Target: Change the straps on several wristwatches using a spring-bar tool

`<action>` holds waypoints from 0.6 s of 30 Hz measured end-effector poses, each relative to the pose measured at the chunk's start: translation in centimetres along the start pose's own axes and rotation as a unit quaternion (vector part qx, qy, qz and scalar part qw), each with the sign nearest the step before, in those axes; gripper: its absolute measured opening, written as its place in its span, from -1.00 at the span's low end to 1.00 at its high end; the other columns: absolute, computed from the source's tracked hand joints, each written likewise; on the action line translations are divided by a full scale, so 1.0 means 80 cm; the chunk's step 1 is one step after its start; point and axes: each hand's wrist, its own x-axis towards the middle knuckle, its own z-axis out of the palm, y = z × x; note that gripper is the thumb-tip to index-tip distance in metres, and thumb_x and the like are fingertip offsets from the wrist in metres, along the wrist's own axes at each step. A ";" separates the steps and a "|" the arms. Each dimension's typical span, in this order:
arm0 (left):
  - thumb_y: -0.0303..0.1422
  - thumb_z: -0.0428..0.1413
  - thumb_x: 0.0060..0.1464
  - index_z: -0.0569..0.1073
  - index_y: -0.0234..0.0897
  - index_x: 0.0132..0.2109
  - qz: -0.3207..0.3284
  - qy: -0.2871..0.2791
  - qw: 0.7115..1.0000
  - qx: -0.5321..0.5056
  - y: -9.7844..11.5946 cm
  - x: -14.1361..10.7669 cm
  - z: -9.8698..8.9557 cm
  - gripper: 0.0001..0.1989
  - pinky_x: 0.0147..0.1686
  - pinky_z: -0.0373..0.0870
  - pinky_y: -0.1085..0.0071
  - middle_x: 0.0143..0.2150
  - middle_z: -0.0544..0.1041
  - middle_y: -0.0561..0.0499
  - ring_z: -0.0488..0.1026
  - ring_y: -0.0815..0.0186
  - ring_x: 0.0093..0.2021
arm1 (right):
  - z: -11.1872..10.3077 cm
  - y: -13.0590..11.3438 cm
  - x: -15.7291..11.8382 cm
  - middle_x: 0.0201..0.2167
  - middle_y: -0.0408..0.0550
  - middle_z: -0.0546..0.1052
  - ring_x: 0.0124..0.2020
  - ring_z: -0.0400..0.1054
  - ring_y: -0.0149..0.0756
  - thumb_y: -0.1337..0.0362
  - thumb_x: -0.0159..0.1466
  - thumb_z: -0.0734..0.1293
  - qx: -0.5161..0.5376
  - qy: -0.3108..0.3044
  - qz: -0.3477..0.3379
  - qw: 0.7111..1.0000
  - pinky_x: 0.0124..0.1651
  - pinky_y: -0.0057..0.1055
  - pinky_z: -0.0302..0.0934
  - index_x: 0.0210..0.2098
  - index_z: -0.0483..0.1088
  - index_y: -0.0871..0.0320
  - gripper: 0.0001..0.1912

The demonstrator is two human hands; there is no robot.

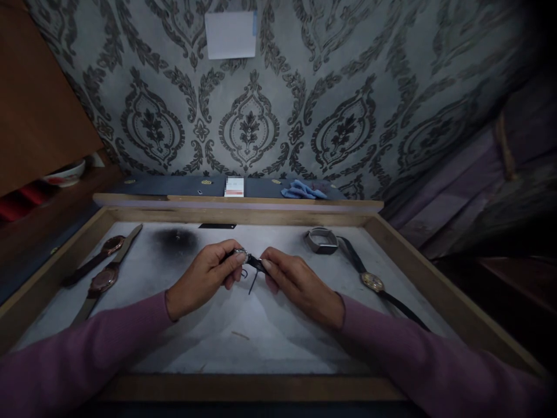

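Head view: left hand (206,273) grip pinches a round silver-cased watch (242,255). Right hand (302,284) grip pinches its black strap (256,265).

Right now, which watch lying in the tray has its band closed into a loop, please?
The grey watch near the far right corner of the tray; the black-strapped watch beside it and the two watches at the left lie stretched out.

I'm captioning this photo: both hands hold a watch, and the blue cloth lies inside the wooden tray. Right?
Not quite: the left hand and right hand hold a watch, but the blue cloth lies behind the wooden tray, the head view shows.
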 end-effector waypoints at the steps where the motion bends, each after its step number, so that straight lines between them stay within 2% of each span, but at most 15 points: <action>1: -0.25 -0.02 0.23 0.31 -0.30 -0.41 0.003 0.000 1.000 0.003 -0.001 0.000 0.000 -0.72 -0.62 0.12 0.59 -0.58 0.31 0.17 0.19 0.53 -0.62 | 0.000 0.000 0.000 -0.62 -0.24 0.28 -0.60 0.14 -0.44 0.07 0.43 0.03 0.006 -0.008 -0.003 1.000 -0.44 -0.48 0.05 -0.41 0.20 0.14 -0.61; 5: -0.23 -0.02 0.23 0.32 -0.31 -0.40 0.016 -0.004 1.000 0.010 -0.003 -0.002 0.002 -0.71 -0.61 0.12 0.58 -0.57 0.31 0.16 0.21 0.52 -0.61 | -0.001 0.003 0.003 -0.59 -0.25 0.17 -0.57 0.04 -0.45 -0.04 0.40 0.04 0.071 -0.043 -0.001 0.997 -0.49 -0.49 -0.02 -0.44 0.19 0.15 -0.55; 8: -0.22 -0.03 0.24 0.32 -0.31 -0.38 0.019 -0.005 1.000 0.018 -0.004 -0.004 0.003 -0.71 -0.60 0.11 0.58 -0.55 0.33 0.15 0.21 0.52 -0.60 | 0.001 0.005 0.004 -0.58 -0.25 0.12 -0.56 0.00 -0.45 -0.03 0.39 0.06 0.086 -0.033 -0.006 0.996 -0.50 -0.50 -0.05 -0.44 0.18 0.15 -0.56; 13: -0.20 -0.02 0.23 0.29 -0.29 -0.37 -0.009 -0.025 0.999 -0.019 -0.002 -0.006 0.001 -0.72 -0.65 0.06 0.59 -0.57 0.31 0.17 0.16 0.54 -0.64 | 0.002 0.004 -0.002 -0.62 -0.27 0.11 -0.60 0.04 -0.45 0.19 0.42 0.04 -0.060 0.012 -0.072 0.996 -0.46 -0.48 -0.04 -0.44 0.16 0.13 -0.68; 18: -0.18 0.06 0.16 0.25 -0.29 -0.43 -0.096 -0.056 0.987 -0.113 0.001 -0.007 0.000 -0.69 -0.69 -0.09 0.58 -0.61 0.27 0.19 0.07 0.57 -0.68 | 0.002 0.008 -0.009 -0.63 -0.25 0.13 -0.64 0.07 -0.43 0.32 0.38 0.04 -0.182 -0.001 -0.093 0.979 -0.51 -0.48 -0.11 -0.39 0.20 0.14 -0.77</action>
